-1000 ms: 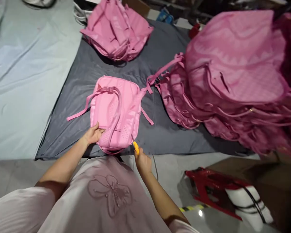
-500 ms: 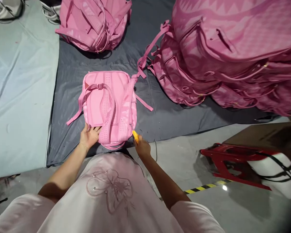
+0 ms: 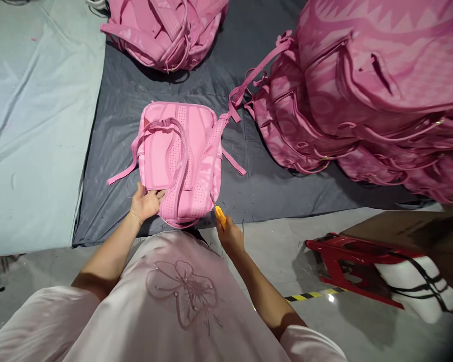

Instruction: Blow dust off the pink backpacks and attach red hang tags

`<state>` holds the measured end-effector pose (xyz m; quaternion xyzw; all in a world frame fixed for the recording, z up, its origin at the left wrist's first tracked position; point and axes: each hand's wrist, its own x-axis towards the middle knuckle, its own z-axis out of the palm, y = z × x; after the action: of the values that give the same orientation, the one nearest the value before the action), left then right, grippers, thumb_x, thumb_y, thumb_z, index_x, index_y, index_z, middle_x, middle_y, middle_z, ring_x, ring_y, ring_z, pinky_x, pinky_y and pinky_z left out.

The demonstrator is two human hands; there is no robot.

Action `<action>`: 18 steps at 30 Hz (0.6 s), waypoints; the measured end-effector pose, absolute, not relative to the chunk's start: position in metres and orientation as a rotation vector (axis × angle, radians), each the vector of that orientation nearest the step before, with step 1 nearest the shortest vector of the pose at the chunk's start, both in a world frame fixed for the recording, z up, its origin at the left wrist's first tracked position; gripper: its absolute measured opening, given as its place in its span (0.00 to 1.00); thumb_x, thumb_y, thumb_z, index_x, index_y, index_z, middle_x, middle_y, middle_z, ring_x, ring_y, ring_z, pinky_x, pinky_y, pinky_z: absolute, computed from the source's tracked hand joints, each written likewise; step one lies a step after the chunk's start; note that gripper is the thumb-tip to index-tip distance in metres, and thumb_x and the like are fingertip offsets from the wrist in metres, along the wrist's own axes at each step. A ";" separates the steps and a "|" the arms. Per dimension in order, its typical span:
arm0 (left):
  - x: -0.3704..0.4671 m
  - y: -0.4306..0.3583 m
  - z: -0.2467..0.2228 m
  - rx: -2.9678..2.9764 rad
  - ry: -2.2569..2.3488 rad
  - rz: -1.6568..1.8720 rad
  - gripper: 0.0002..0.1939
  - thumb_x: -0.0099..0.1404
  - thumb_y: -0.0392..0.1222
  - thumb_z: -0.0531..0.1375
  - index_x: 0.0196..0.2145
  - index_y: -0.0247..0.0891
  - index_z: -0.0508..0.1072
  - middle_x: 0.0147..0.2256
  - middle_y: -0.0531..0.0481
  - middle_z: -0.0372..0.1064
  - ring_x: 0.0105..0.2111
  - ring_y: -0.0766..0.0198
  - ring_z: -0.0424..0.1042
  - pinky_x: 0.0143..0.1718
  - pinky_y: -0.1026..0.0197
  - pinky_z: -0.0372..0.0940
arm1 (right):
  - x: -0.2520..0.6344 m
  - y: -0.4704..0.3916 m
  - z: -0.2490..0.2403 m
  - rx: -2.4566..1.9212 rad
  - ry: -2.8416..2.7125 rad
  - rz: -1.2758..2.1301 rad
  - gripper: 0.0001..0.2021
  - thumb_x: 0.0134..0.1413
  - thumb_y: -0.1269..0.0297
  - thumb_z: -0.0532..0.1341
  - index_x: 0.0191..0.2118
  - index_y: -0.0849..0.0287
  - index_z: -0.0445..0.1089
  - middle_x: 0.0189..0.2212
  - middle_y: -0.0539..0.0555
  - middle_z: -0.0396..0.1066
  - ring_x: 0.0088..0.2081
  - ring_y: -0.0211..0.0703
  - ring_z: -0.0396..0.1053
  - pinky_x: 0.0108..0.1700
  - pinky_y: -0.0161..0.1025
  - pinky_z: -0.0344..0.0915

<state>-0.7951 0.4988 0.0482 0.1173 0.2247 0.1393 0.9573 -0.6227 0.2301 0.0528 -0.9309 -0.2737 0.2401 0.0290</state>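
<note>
A small pink backpack lies with its straps up on the dark grey cloth, its top handle toward me. At its lower left edge is my left hand, palm up with the fingers apart, the fingertips partly under the bag. My right hand is wrapped round the yellow handle of a thin-bladed tool. The metal tip of the tool points at the bag's lower right side; whether it touches the fabric is too small to tell.
Another pink backpack lies behind. Large pink backpacks are piled at the right. A pale cloth covers the left side. On the floor at the right stands a red stool beside a white strapped bundle.
The view has shifted a little. My right hand and the yellow tool have drawn slightly back from the bag, and more of the metal shows. My left hand stays at the bag's edge.
</note>
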 end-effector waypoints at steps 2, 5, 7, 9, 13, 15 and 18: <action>-0.792 0.501 0.048 0.229 0.447 0.240 0.45 0.62 0.74 0.44 0.55 0.29 0.68 0.51 0.30 0.71 0.60 0.42 0.63 0.63 0.38 0.51 | -0.625 0.228 0.057 -2.869 -0.834 0.739 0.15 0.69 0.55 0.49 0.49 0.59 0.65 0.31 0.55 0.76 0.32 0.47 0.74 0.29 0.37 0.54; -0.789 0.504 0.048 0.226 0.421 0.204 0.47 0.62 0.75 0.41 0.58 0.29 0.66 0.52 0.30 0.71 0.60 0.42 0.63 0.62 0.37 0.52 | -0.627 0.230 0.060 -2.876 -0.807 0.734 0.15 0.69 0.54 0.49 0.49 0.58 0.65 0.31 0.55 0.75 0.32 0.48 0.73 0.28 0.37 0.54; -0.786 0.505 0.047 0.221 0.415 0.198 0.48 0.63 0.75 0.40 0.59 0.30 0.64 0.53 0.30 0.70 0.60 0.42 0.63 0.61 0.36 0.53 | -0.626 0.233 0.061 -2.887 -0.784 0.732 0.15 0.69 0.54 0.48 0.49 0.58 0.65 0.31 0.55 0.75 0.33 0.48 0.74 0.29 0.37 0.54; -0.783 0.505 0.046 0.208 0.429 0.196 0.47 0.63 0.75 0.40 0.60 0.30 0.64 0.53 0.30 0.70 0.59 0.41 0.64 0.60 0.36 0.55 | -0.625 0.233 0.062 -2.911 -0.753 0.744 0.16 0.69 0.54 0.48 0.48 0.57 0.65 0.32 0.55 0.75 0.34 0.48 0.74 0.29 0.37 0.54; -0.780 0.505 0.047 0.193 0.456 0.212 0.46 0.63 0.74 0.42 0.60 0.31 0.64 0.53 0.30 0.70 0.58 0.42 0.66 0.59 0.38 0.57 | -0.638 0.213 0.074 -2.934 -0.675 0.748 0.16 0.68 0.53 0.47 0.49 0.56 0.66 0.31 0.55 0.75 0.33 0.47 0.74 0.28 0.36 0.54; -0.780 0.504 0.049 0.197 0.442 0.213 0.46 0.63 0.74 0.43 0.60 0.31 0.63 0.53 0.30 0.70 0.58 0.42 0.66 0.59 0.38 0.57 | -0.658 0.194 0.084 -2.950 -0.636 0.757 0.15 0.69 0.55 0.47 0.48 0.56 0.66 0.30 0.55 0.75 0.31 0.47 0.74 0.27 0.36 0.52; -0.777 0.500 0.048 0.199 0.395 0.190 0.43 0.64 0.72 0.45 0.59 0.30 0.63 0.53 0.30 0.70 0.57 0.41 0.67 0.59 0.37 0.56 | -0.695 0.172 0.094 -2.983 -0.655 0.868 0.13 0.69 0.58 0.49 0.48 0.57 0.66 0.28 0.55 0.75 0.29 0.47 0.74 0.25 0.36 0.49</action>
<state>-0.7766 0.5000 0.0481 0.0984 0.1954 0.0943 0.9712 -0.6949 0.1721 0.0944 -0.9394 -0.2063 0.2733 -0.0168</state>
